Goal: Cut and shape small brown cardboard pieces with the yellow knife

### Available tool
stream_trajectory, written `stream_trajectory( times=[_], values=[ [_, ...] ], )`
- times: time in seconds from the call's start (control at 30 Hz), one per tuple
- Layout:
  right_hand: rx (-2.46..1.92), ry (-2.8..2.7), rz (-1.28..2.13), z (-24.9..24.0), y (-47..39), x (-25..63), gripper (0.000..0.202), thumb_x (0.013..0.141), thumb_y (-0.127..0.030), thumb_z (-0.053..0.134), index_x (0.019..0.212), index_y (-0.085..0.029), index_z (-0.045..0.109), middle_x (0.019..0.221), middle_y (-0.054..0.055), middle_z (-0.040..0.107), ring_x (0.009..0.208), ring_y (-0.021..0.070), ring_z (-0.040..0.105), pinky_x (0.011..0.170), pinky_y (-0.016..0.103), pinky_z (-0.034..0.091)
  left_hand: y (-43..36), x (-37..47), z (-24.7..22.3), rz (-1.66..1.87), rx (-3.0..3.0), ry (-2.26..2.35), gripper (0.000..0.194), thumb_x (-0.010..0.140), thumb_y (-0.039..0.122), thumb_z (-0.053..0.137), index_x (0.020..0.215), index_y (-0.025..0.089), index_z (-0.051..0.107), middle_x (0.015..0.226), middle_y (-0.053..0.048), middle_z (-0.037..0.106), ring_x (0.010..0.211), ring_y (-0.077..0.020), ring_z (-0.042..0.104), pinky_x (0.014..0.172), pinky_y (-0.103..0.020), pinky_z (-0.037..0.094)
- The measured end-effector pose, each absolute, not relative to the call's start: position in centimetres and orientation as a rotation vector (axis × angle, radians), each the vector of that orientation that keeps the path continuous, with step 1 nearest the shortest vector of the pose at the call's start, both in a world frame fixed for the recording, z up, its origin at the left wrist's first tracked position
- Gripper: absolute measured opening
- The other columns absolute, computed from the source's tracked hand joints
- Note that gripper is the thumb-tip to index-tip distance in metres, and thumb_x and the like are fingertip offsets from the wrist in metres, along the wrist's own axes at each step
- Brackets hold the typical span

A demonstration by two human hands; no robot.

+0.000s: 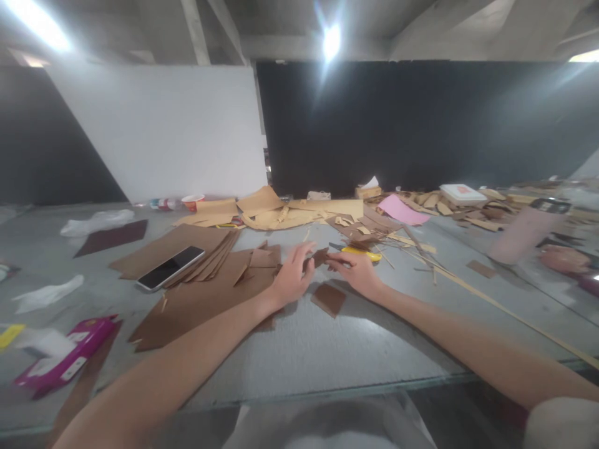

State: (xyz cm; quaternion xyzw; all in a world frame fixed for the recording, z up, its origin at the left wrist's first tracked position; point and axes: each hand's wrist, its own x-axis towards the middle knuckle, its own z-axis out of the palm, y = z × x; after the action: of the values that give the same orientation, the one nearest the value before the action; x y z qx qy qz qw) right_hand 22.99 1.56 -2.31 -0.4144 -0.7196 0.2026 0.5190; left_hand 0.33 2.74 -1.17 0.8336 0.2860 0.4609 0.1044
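small brown piece (320, 257) is between the two hands, just above the table (304, 368). right hand (358, 272) has thumb and fingers pinched on its right end; left hand (296, 274) is partly open at its left side, fingers loosely curled, can't tell if it grips. brown square (329, 300) lies flat on the near side, between the hands. yellow-handled tool (362, 253) just on the far side of the right hand. left of the left hand: brown sheets (187, 315) in overlapping piles, phone (171, 268) on top. magenta packet (70, 355) near left. pink sheet (403, 209) far right among scraps, pink tumbler (526, 234) further right, another person's hand (564, 257) beside it
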Motion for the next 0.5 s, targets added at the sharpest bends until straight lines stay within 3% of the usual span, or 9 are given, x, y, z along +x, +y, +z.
stream_trajectory(
  times=[0.1, 0.27, 0.43, 0.5],
  values=[
    [-1.012, -1.720, 0.474, -2.3, 1.6, 23.0, 0.030, 0.095, -0.050, 0.071, 0.104, -0.025, 0.085, 0.088, 0.006, 0.083, 0.072, 0.0243, 0.078, 0.073, 0.038, 0.064, 2.8, 0.3, -1.0, 1.325, 2.543, 0.858, 0.039, 0.111, 0.029, 0.043, 0.148, 0.022, 0.050, 0.144, -0.015, 0.060, 0.137, -0.0269, 0.057, 0.118, -0.047, 0.047],
    [-1.010, -1.749, 0.466, -2.1, 1.5, 23.0, 0.030, 0.096, -0.051, 0.070, 0.100, -0.025, 0.085, 0.090, 0.006, 0.083, 0.076, 0.0247, 0.077, 0.075, 0.038, 0.064, 3.0, 0.5, -0.7, 1.166, 2.579, 0.888, 0.038, 0.112, 0.032, 0.042, 0.148, 0.026, 0.054, 0.141, -0.010, 0.065, 0.130, -0.0259, 0.061, 0.115, -0.047, 0.049],
    [-1.014, -1.716, 0.468, -2.2, 1.5, 23.0, 0.029, 0.095, -0.049, 0.073, 0.104, -0.024, 0.085, 0.087, 0.006, 0.083, 0.070, 0.0235, 0.076, 0.072, 0.037, 0.063, 1.4, 0.0, 1.7, 1.388, 2.698, 0.862, 0.036, 0.110, 0.026, 0.041, 0.140, 0.022, 0.061, 0.135, -0.013, 0.066, 0.128, -0.0289, 0.059, 0.114, -0.051, 0.048],
    [-1.009, -1.718, 0.448, -2.2, 1.5, 22.9, 0.028, 0.095, -0.047, 0.073, 0.104, -0.024, 0.085, 0.090, 0.007, 0.083, 0.072, 0.0234, 0.077, 0.071, 0.036, 0.063, 0.3, -0.4, 2.7, 1.393, 2.718, 0.783, 0.029, 0.109, 0.029, 0.048, 0.129, 0.026, 0.069, 0.125, -0.010, 0.071, 0.118, -0.0272, 0.063, 0.114, -0.050, 0.049]
  ],
)
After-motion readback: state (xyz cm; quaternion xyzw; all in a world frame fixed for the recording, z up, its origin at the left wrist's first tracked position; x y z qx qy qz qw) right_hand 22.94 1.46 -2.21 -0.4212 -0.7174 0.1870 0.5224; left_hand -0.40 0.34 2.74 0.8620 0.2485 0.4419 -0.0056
